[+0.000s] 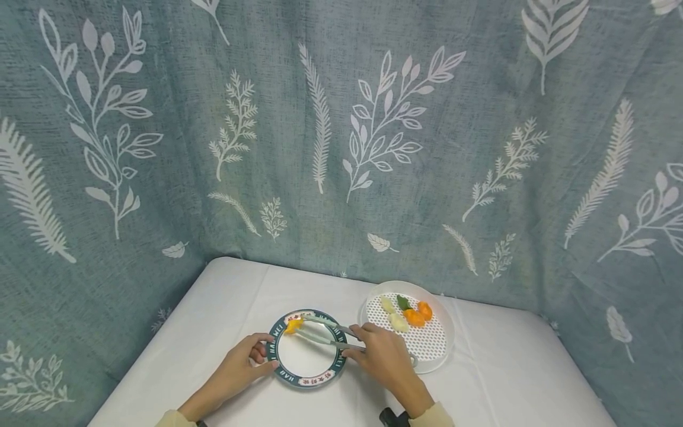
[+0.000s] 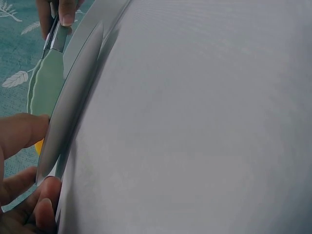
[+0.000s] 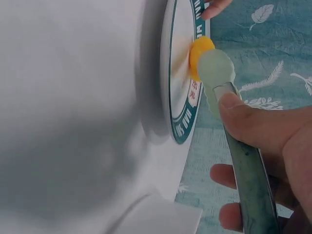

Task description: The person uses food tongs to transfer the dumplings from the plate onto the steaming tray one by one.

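My left hand (image 1: 245,359) grips the left edge of a white plate (image 1: 309,359) with a dark green, lettered rim. The left wrist view shows its fingers (image 2: 22,131) above and below the plate's edge. In my right hand (image 1: 384,354) are tongs with metal handles and pale green tips (image 3: 215,68). These tongs (image 1: 315,337) reach leftward across the plate. At their tips is a small yellow-orange piece (image 1: 293,325), over the plate's upper left part; the right wrist view shows the piece (image 3: 196,59) against the tip. Whether it touches the plate, I cannot tell.
Right of the plate stands a round white tray (image 1: 433,351) with a perforated base, partly behind my right hand. It holds orange pieces (image 1: 414,318), pale yellow pieces (image 1: 398,322) and a green piece (image 1: 403,302). A patterned blue-green curtain (image 1: 320,225) hangs behind the white table (image 1: 235,308).
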`<state>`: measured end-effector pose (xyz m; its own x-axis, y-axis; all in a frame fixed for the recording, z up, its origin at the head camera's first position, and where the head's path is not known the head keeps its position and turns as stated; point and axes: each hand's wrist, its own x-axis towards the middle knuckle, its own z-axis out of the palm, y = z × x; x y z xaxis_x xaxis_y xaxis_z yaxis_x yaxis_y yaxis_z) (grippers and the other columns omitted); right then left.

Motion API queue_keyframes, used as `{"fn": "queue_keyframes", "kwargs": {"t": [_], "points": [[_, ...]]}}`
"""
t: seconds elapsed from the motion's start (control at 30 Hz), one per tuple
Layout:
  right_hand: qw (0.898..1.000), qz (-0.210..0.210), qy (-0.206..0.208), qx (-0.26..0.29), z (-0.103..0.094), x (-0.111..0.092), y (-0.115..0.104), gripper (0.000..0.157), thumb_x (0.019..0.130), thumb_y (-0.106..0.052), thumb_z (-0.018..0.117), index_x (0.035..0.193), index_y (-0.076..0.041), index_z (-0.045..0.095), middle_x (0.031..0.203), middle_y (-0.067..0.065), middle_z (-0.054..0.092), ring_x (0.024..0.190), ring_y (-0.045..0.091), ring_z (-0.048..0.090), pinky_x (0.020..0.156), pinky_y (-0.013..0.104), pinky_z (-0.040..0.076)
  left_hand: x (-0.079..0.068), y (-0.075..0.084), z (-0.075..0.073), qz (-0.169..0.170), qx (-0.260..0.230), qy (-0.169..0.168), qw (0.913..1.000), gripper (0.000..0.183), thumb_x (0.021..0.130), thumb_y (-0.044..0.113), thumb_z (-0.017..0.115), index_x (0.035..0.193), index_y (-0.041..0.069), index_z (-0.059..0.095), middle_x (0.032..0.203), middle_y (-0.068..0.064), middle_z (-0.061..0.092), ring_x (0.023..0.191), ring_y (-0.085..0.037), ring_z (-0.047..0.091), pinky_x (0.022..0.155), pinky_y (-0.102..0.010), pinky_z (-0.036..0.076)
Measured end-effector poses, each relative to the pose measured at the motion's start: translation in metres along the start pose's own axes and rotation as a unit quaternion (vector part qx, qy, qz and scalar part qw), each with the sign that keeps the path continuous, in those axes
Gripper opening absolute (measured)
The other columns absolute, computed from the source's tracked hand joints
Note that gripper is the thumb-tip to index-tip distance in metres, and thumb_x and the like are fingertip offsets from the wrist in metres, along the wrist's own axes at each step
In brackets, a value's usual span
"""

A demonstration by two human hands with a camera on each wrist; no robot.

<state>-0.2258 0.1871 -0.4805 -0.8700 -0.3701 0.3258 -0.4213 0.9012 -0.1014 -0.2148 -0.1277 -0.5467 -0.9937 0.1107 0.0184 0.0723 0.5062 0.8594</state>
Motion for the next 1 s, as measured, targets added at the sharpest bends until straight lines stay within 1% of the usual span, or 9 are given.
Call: {"fn": "queue_keyframes", "kwargs": {"t": [0.07,0.27,0.37,0.5,0.63,0.8,1.0], "points": [[1.000,-0.007,-0.003,-0.005,-0.001,0.000,0.001,0.052,0.080,-0.049,0.085,0.120,-0.017,0.077,0.098,-0.004,0.073,0.063,0.006,0.049,0.054,0.023,0.043,0.000,0.001,0.000,-0.003,0.003,0.002,1.0000,0.056,0.084,0.028,0.087,0.131,0.011,0.062,0.095,0.002,0.056,0.085,-0.014,0.052,0.068,-0.024,0.046],[0.999,-0.034,0.002,-0.042,-0.002,0.003,0.001,0.051,0.081,-0.049,0.085,0.121,-0.018,0.076,0.095,-0.005,0.070,0.070,0.008,0.055,0.056,0.023,0.046,-0.001,0.001,0.000,-0.003,-0.002,-0.001,1.0000,0.056,0.084,0.027,0.087,0.132,0.011,0.062,0.095,0.002,0.056,0.085,-0.014,0.052,0.068,-0.025,0.045],[0.998,-0.046,0.009,-0.051,-0.001,0.005,0.001,0.051,0.081,-0.049,0.085,0.122,-0.019,0.076,0.093,-0.006,0.068,0.068,0.007,0.052,0.055,0.022,0.044,0.000,0.000,0.000,0.001,-0.003,-0.002,1.0000,0.055,0.084,0.026,0.087,0.132,0.012,0.062,0.095,0.003,0.056,0.085,-0.014,0.053,0.068,-0.024,0.045],[0.997,-0.057,0.018,-0.044,0.000,0.007,0.000,0.051,0.081,-0.049,0.085,0.122,-0.019,0.076,0.092,-0.006,0.068,0.066,0.007,0.051,0.055,0.022,0.043,0.000,-0.001,0.000,0.006,0.001,-0.001,1.0000,0.055,0.084,0.026,0.087,0.131,0.011,0.062,0.094,0.003,0.056,0.085,-0.014,0.052,0.068,-0.024,0.045],[0.997,-0.065,0.011,-0.039,0.003,0.009,0.000,0.052,0.080,-0.050,0.084,0.121,-0.018,0.076,0.093,-0.005,0.070,0.069,0.008,0.056,0.056,0.025,0.045,0.000,-0.002,0.000,0.006,0.000,-0.002,1.0000,0.056,0.084,0.026,0.087,0.131,0.011,0.062,0.094,0.002,0.056,0.085,-0.014,0.053,0.068,-0.024,0.045],[0.998,-0.057,-0.009,-0.032,0.008,0.012,-0.002,0.052,0.082,-0.051,0.083,0.122,-0.018,0.076,0.093,-0.004,0.069,0.069,0.008,0.056,0.057,0.026,0.046,0.000,-0.003,0.000,0.004,-0.004,-0.003,1.0000,0.056,0.084,0.026,0.087,0.132,0.011,0.062,0.094,0.002,0.056,0.085,-0.014,0.053,0.068,-0.024,0.045],[0.999,-0.043,-0.019,-0.007,0.012,0.013,-0.004,0.050,0.083,-0.049,0.083,0.121,-0.018,0.076,0.093,-0.005,0.071,0.066,0.006,0.053,0.056,0.025,0.044,0.001,-0.004,0.000,0.002,-0.005,-0.005,1.0000,0.057,0.084,0.028,0.087,0.132,0.012,0.062,0.094,0.002,0.056,0.085,-0.014,0.052,0.068,-0.024,0.045]]}}
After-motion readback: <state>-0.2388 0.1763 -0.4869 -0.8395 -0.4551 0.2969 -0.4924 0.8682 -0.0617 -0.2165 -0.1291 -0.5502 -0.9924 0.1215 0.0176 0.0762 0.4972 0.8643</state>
